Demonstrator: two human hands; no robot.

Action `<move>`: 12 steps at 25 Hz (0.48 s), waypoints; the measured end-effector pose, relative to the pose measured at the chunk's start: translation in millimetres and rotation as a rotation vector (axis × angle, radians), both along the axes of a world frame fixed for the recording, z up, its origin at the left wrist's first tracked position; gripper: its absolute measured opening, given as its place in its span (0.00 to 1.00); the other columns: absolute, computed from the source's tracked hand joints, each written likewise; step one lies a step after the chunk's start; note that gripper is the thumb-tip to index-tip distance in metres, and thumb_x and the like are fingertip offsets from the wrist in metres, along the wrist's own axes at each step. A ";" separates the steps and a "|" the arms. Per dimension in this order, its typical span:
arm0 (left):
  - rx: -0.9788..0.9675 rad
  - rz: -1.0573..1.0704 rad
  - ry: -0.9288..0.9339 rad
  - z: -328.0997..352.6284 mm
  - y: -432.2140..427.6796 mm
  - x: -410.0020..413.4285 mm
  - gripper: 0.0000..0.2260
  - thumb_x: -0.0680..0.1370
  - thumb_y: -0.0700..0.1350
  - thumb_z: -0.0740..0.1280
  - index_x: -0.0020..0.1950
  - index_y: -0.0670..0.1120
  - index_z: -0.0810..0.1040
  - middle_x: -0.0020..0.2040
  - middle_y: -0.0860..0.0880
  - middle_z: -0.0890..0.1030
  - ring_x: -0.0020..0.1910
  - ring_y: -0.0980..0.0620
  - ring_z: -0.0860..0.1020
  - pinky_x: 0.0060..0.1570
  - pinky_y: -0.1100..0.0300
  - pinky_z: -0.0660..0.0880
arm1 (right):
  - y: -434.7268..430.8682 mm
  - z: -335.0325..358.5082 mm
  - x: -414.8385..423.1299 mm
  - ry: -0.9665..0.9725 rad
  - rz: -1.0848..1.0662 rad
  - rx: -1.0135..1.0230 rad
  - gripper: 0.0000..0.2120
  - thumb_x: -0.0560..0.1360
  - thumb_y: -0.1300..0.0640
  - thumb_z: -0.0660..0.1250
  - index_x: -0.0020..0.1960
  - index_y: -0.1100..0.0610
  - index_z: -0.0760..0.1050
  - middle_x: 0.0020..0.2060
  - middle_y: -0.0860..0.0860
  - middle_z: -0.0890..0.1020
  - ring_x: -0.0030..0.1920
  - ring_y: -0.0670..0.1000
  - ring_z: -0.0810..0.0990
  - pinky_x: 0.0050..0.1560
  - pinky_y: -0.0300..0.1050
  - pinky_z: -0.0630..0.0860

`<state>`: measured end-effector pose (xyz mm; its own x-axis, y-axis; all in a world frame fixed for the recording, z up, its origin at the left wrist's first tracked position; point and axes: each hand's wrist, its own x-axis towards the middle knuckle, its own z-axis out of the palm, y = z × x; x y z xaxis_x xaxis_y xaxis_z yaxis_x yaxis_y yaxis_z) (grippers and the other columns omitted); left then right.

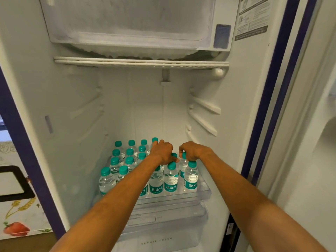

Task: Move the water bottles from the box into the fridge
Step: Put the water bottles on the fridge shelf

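Head view shows both hands deep in the fridge, side by side over the bottles. The bottles stand in rows on the clear shelf, at 9 o'clock and 6 o'clock from the hands. The left hand is curled, its fingers bent down and pinching a green cap in the front rows. The right hand is curled too, fingers wrapped round the top of the end bottle, just behind the front right one. The hands almost touch. At 3 o'clock a bare strip of shelf runs to the fridge wall. At 12 o'clock the shelf is bare to the back wall. Above is lots of room up to the rack. A drawer sits at 6 o'clock under the shelf.
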<state>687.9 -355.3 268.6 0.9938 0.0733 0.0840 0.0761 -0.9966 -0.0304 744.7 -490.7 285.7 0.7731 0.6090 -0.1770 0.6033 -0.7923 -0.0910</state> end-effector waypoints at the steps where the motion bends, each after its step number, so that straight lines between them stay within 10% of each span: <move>1: -0.012 0.006 0.009 0.8 -1.1 2.0 0.21 0.75 0.63 0.66 0.53 0.47 0.79 0.53 0.48 0.80 0.58 0.47 0.72 0.62 0.49 0.64 | -0.5 0.0 0.7 0.000 0.000 0.005 0.14 0.76 0.65 0.65 0.62 0.57 0.75 0.60 0.57 0.77 0.57 0.56 0.77 0.57 0.46 0.74; 7: -0.181 0.098 0.119 11.2 -2.7 6.3 0.26 0.74 0.67 0.64 0.54 0.45 0.81 0.53 0.48 0.83 0.52 0.49 0.78 0.59 0.52 0.68 | -5.8 8.7 2.6 0.037 -0.025 0.003 0.16 0.76 0.60 0.68 0.64 0.56 0.76 0.62 0.55 0.77 0.58 0.55 0.77 0.57 0.45 0.74; 12: -0.144 0.129 -0.109 19.6 1.5 -23.5 0.36 0.76 0.71 0.48 0.74 0.49 0.66 0.75 0.46 0.66 0.72 0.43 0.66 0.70 0.43 0.62 | -9.0 15.3 -9.6 -0.116 -0.079 0.188 0.26 0.79 0.41 0.60 0.70 0.55 0.69 0.66 0.56 0.75 0.62 0.56 0.76 0.60 0.50 0.73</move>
<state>664.5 -353.8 288.2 0.9611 0.2184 0.1694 0.1984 -0.9718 0.1273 735.0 -499.7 301.1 0.8284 0.5595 0.0266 0.5549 -0.8133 -0.1748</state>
